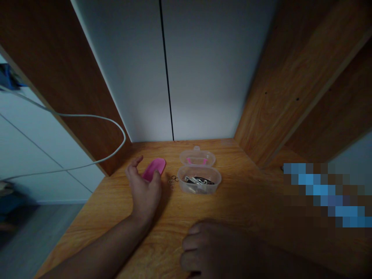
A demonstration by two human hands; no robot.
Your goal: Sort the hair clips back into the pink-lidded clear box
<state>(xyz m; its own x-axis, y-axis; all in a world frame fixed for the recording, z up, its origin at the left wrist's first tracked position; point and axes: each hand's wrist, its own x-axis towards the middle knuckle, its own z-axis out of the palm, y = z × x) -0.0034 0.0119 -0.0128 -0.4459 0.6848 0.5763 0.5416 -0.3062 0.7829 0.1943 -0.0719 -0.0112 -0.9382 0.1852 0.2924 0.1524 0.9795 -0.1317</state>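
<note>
My left hand [144,192] is curled round a pink oval, shallow dish-like piece [157,166], with the thumb on its near side and the fingers at its left. My right hand [205,244] rests nearer to me on the tabletop, its fingers folded in; whatever they may hold is hidden. Between and beyond my hands stands a clear plastic case [199,188], its hinged lid [197,158] tipped back. Metal clips and dark hair pieces [200,181] lie in it, though dim light blurs them. Several small rings [173,179] lie just left of the case.
Pale panels [200,77] close off the back of the wooden tabletop [168,236]. Wooden uprights flank it, the left one [69,77] and the right one [279,97]. A white cable [123,133] loops in from the left. A pixelated patch covers part of the right side.
</note>
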